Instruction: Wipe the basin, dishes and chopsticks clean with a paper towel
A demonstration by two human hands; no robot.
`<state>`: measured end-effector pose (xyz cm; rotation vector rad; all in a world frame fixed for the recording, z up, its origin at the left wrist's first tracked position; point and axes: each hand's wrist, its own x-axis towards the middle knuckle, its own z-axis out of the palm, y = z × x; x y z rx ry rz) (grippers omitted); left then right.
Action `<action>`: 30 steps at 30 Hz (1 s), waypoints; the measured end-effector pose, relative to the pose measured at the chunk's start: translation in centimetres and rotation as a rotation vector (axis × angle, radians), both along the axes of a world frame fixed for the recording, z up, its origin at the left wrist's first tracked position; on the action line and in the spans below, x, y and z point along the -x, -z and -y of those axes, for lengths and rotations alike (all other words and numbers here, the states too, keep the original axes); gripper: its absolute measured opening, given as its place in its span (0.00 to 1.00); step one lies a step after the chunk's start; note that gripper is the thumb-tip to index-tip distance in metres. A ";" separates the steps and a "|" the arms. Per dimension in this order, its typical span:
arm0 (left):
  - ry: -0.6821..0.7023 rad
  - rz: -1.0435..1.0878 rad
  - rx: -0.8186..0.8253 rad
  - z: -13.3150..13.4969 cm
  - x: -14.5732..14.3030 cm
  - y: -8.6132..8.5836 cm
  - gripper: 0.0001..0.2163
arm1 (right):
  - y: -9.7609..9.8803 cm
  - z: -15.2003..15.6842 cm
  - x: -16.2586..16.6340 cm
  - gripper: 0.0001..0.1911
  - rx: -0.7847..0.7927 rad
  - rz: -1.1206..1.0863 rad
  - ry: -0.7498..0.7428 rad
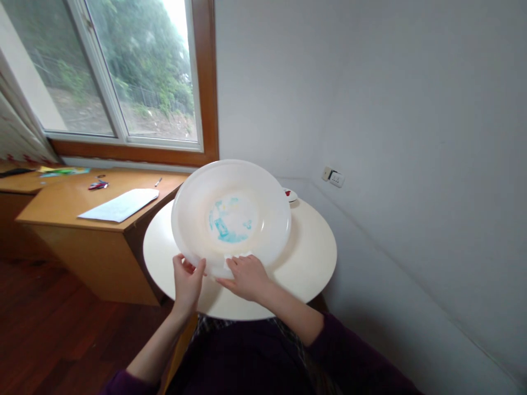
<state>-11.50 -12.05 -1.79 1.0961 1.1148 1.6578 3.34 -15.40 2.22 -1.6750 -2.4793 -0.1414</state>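
A large whitish plastic basin (269, 219) is tilted up over the round table, its inside facing me. Worn blue print marks the basin's bottom. My left hand (187, 280) pinches the near rim at the left, thumb on the inside. At the near rim, just to the right of it, my right hand (247, 277) presses a piece of white tissue (228, 262) against the inner wall. The fingers of my right hand are bent over the tissue, and part of it is hidden under them.
Beneath the basin stands a round white table (317, 247). Behind it at the right is a small dish (292, 196) with something red. A wooden desk (53, 206) at the left bears white papers (121, 204), a pen (158, 182) and a red object (99, 186). A wall socket (336, 178) is at the right.
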 end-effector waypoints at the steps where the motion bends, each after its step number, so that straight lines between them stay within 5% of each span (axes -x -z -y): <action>1: 0.007 0.020 0.003 0.1 -0.3 0.2 0.17 | -0.1 -0.1 0.3 0.29 -0.001 -0.002 0.008; 8: -0.072 -0.013 0.000 -1.4 0.2 0.1 0.13 | -1.3 -0.7 1.5 0.30 0.055 -0.007 0.007; 16: -0.226 0.042 -0.035 -3.1 1.6 -3.0 0.12 | -2.3 -0.2 -1.4 0.11 0.124 0.125 -0.015; 30: -0.129 -0.040 0.049 -7.0 4.7 -7.2 0.11 | -3.1 0.8 -6.6 0.09 0.000 0.277 -0.200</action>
